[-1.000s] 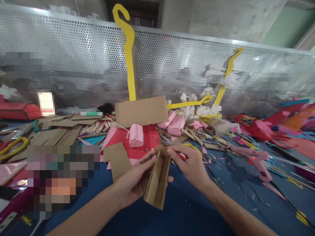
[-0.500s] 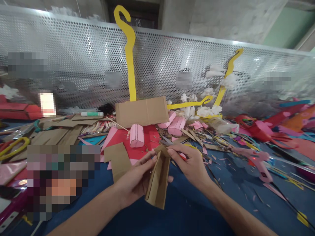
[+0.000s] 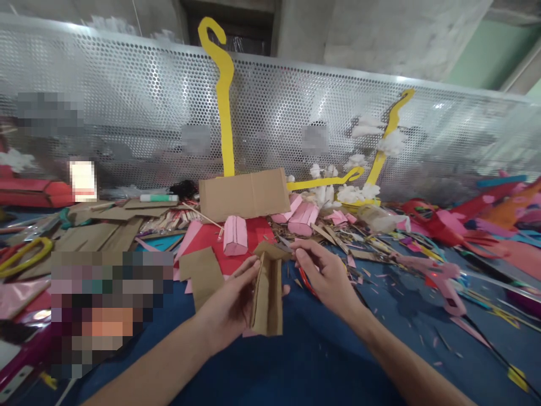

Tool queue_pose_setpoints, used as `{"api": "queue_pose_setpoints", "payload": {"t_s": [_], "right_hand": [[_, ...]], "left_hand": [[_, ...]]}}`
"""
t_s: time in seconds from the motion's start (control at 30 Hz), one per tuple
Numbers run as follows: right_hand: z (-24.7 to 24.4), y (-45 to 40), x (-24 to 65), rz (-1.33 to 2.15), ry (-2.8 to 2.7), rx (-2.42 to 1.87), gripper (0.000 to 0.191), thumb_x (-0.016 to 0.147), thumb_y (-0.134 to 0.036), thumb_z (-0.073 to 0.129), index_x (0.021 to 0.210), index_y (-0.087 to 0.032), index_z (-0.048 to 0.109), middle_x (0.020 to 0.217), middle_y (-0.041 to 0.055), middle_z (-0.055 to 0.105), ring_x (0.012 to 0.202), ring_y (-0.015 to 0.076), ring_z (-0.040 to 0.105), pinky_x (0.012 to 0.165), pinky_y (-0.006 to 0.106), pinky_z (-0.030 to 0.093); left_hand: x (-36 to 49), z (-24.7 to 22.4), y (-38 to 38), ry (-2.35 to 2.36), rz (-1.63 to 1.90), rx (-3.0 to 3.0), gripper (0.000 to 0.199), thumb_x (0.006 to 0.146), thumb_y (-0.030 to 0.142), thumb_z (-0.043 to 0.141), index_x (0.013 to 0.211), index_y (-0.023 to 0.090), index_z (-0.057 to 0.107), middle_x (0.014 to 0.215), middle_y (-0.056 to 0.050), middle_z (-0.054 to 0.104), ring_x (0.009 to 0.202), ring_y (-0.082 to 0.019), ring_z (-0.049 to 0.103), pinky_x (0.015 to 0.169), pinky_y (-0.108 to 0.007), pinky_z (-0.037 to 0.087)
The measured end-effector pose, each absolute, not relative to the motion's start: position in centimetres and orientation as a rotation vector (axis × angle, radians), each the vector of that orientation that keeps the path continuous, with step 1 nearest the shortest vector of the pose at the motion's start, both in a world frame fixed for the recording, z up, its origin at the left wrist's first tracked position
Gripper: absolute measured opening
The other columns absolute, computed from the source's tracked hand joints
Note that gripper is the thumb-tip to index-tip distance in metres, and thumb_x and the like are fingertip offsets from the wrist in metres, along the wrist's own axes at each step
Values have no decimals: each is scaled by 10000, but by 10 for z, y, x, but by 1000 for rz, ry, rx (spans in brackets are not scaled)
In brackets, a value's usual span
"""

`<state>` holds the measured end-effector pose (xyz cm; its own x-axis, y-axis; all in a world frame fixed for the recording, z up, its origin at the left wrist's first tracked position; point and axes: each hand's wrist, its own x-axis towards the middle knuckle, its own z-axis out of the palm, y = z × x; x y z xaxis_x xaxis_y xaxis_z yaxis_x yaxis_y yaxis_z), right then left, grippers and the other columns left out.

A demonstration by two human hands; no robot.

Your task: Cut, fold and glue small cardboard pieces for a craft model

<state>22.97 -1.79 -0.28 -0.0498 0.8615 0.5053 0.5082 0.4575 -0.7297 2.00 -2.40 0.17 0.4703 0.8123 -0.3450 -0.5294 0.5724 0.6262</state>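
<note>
My left hand (image 3: 232,293) is closed around a folded brown cardboard piece (image 3: 269,299), a narrow channel with raised sides and a flap at its top. The fingers of my right hand (image 3: 323,276) are curled together, with thumb and forefinger at the right tip of that flap. Scissor blades (image 3: 284,241) show just beyond the flap, and a red loop handle (image 3: 307,282) is partly hidden behind my right hand. A cut cardboard sheet (image 3: 202,276) lies left of the folded piece. Beyond it, a pink boxy piece (image 3: 235,235) rests on red paper (image 3: 260,231).
A cardboard box with a tall yellow hook (image 3: 226,113) stands by the perforated metal panel (image 3: 139,101). A pink glue gun (image 3: 443,282) with a cord lies at right. Cardboard scraps (image 3: 97,237) and yellow-handled scissors (image 3: 31,256) are at left. Small clippings litter the blue surface.
The folded cardboard has shifted slightly left and tilted more upright, with its top flap spread further right. My right hand has moved a little, and more of the red handle shows.
</note>
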Motion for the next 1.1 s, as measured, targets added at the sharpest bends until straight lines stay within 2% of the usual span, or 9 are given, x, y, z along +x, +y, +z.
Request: {"api": "queue_pose_setpoints", "payload": {"t_s": [0.1, 0.23, 0.37, 0.43, 0.5, 0.63, 0.7, 0.8, 1.1], "right_hand": [[-5, -17, 230, 464, -1708, -1184, 230, 1036, -351, 522, 1138, -223, 683, 969, 42, 726, 875, 208, 684, 774, 310, 521], [-7, -14, 233, 458, -1706, -1192, 224, 1036, -349, 523, 1141, -236, 685, 972, 38, 733, 878, 204, 686, 790, 312, 516], [-5, -12, 237, 457, -1748, -1203, 220, 1036, -345, 515, 1118, -233, 686, 962, 37, 738, 874, 208, 690, 779, 311, 510], [-3, -11, 238, 430, -1822, -1212, 206, 1035, -325, 518, 1084, -232, 695, 989, 37, 742, 904, 210, 687, 800, 312, 503], [-1, -10, 240, 403, -1885, -1220, 199, 1032, -307, 523, 1048, -232, 707, 1005, 35, 747, 915, 208, 684, 814, 311, 498], [-2, -8, 242, 395, -1913, -1214, 210, 1035, -299, 510, 1031, -228, 708, 991, 38, 753, 880, 201, 686, 780, 299, 507], [-4, -8, 242, 379, -1914, -1215, 216, 1035, -292, 501, 1044, -226, 706, 1002, 42, 756, 887, 202, 691, 779, 299, 513], [-5, -5, 244, 349, -1913, -1232, 222, 1028, -286, 500, 1046, -227, 713, 1001, 42, 766, 889, 205, 702, 781, 304, 526], [2, 0, 257, 262, -1825, -1328, 214, 1002, -323, 539, 1006, -225, 729, 981, 59, 782, 845, 248, 717, 690, 339, 528]], "left_hand": [[21, 3, -24, 696, 895, 474, 325, 971, 262, 650, 1273, 238, 533, 1104, -92, 723, 891, -262, 789, 699, -297, 625], [21, -2, -21, 682, 971, 458, 337, 910, 242, 736, 1197, 251, 560, 994, -38, 707, 719, -160, 748, 663, -253, 607], [19, -12, -16, 646, 1010, 628, 376, 854, 342, 804, 1139, 267, 570, 847, 18, 659, 625, -109, 665, 629, -236, 584], [17, -15, -13, 664, 1034, 866, 366, 881, 420, 764, 1157, 275, 574, 876, 6, 664, 677, -125, 667, 618, -242, 582], [13, -16, -11, 711, 1095, 1198, 318, 936, 448, 685, 1183, 277, 581, 984, -26, 682, 805, -161, 689, 683, -283, 606], [1, -17, -8, 828, 1229, 2013, 226, 1018, 307, 562, 1241, 295, 596, 1217, -57, 664, 1107, -208, 657, 926, -351, 577], [-3, -17, -9, 800, 1249, 2317, 266, 1029, 214, 518, 1276, 294, 575, 1221, -60, 663, 1125, -201, 652, 960, -347, 560], [-5, -18, -8, 771, 1257, 2498, 305, 1031, 161, 492, 1308, 279, 537, 1191, -63, 663, 1092, -186, 665, 922, -312, 569], [-9, -21, 6, 849, 1196, 2448, 239, 1030, 277, 539, 1269, 270, 544, 1146, -52, 677, 1048, -200, 674, 880, -339, 571]]}}
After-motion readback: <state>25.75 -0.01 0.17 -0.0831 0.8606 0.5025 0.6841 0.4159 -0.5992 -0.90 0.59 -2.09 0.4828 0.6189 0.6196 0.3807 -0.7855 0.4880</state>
